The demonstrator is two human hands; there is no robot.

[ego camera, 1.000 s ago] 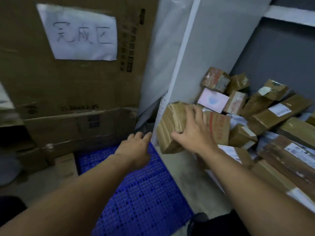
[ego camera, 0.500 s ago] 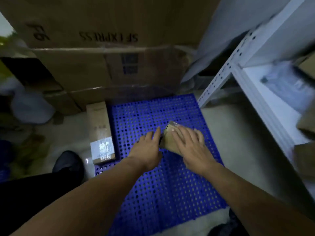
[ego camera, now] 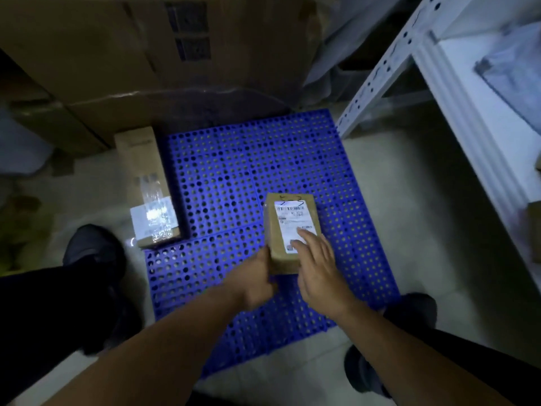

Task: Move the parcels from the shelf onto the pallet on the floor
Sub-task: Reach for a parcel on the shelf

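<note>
Lying on blue pallet (ego camera: pixel 234 171), parcel (ego camera: pixel 288 221) under flat right hand (ego camera: pixel 317 268), left hand (ego camera: pixel 253 281) beside, grip unclear

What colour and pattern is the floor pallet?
The plastic pallet is bright blue, perforated all over with rows of round holes; head view.

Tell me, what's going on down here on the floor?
A person is setting a small labelled cardboard parcel on the blue pallet. The right hand lies flat-fingered on its top; the left hand, blurred, is against its near left corner. A longer taped parcel lies along the pallet's left edge, and the white shelf stands on the right.
</note>
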